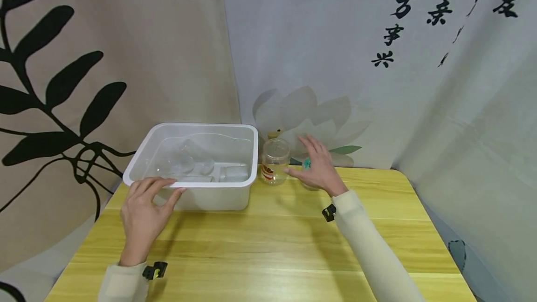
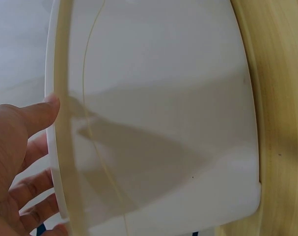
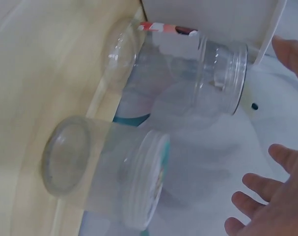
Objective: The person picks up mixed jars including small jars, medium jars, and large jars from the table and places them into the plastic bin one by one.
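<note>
My left hand (image 1: 144, 209) is at the near rim of a white plastic tub (image 1: 211, 199). In the left wrist view the thumb touches the rim's outer edge while the other fingers go behind it, so the hand holds the rim. Several clear containers (image 1: 232, 174) lie inside the tub. My right hand (image 1: 316, 167) hovers with fingers spread and nothing in them. Below it stands a clear, short jar with a teal-marked lid (image 3: 146, 179), mostly hidden by the hand in the head view. A taller clear jar (image 1: 276, 150) with a red label stands between that hand and the tub.
The wooden table (image 1: 260, 255) reaches toward me and to the right. Its back edge meets a pale printed curtain (image 1: 319, 59) with dark characters and a flower. A beige cloth (image 1: 168, 50) with dark leaves hangs at the left.
</note>
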`<action>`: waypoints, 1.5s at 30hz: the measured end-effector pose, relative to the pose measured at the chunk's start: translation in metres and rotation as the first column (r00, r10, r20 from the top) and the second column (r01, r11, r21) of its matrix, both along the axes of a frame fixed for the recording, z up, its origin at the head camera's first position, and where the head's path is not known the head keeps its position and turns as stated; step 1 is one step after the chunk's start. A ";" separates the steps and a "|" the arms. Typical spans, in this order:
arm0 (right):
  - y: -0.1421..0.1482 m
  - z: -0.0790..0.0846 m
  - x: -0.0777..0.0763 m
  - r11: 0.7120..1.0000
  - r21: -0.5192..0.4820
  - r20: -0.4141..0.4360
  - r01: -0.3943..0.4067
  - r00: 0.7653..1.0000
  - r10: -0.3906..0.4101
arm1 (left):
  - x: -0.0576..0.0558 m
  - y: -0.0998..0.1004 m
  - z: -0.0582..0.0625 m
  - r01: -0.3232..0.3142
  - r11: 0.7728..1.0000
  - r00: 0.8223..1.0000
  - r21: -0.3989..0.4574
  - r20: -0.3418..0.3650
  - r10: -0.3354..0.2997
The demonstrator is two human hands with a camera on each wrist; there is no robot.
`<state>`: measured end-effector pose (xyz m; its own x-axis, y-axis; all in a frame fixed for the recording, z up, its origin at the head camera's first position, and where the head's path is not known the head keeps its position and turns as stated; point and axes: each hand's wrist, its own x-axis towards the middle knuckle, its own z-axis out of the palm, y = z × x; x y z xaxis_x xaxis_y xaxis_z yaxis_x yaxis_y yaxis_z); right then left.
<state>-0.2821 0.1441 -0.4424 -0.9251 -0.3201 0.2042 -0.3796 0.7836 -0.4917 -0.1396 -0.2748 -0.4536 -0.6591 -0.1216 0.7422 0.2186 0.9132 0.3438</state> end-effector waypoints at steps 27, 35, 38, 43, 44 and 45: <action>0.041 -0.027 -0.006 0.971 -0.192 0.180 0.141 0.978 -0.107 | 0.002 0.001 0.001 0.000 1.000 1.000 0.005 0.003 0.000; 0.048 -0.041 -0.010 0.950 -0.265 0.232 0.164 0.967 -0.102 | 0.002 0.001 0.001 0.000 1.000 1.000 0.008 0.003 0.000; 0.051 -0.045 -0.011 0.938 -0.296 0.252 0.179 0.962 -0.104 | 0.002 0.002 0.002 -0.003 1.000 1.000 0.010 0.008 0.003; 0.055 -0.056 -0.012 0.924 -0.321 0.295 0.208 0.949 -0.111 | 0.002 0.002 0.001 -0.005 1.000 1.000 0.007 0.009 0.005; 0.056 -0.058 -0.012 0.923 -0.322 0.305 0.212 0.946 -0.111 | 0.002 0.002 0.001 -0.005 1.000 1.000 0.007 0.008 0.005; 0.057 -0.059 -0.012 0.921 -0.323 0.318 0.220 0.941 -0.113 | 0.002 0.002 0.001 -0.006 1.000 1.000 0.005 0.007 0.006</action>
<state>-0.2938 0.2007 -0.5019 -0.9935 -0.1135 -0.0086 -0.0593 0.5806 -0.8120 -0.1377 -0.2727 -0.4523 -0.6637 -0.1291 0.7368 0.2105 0.9129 0.3496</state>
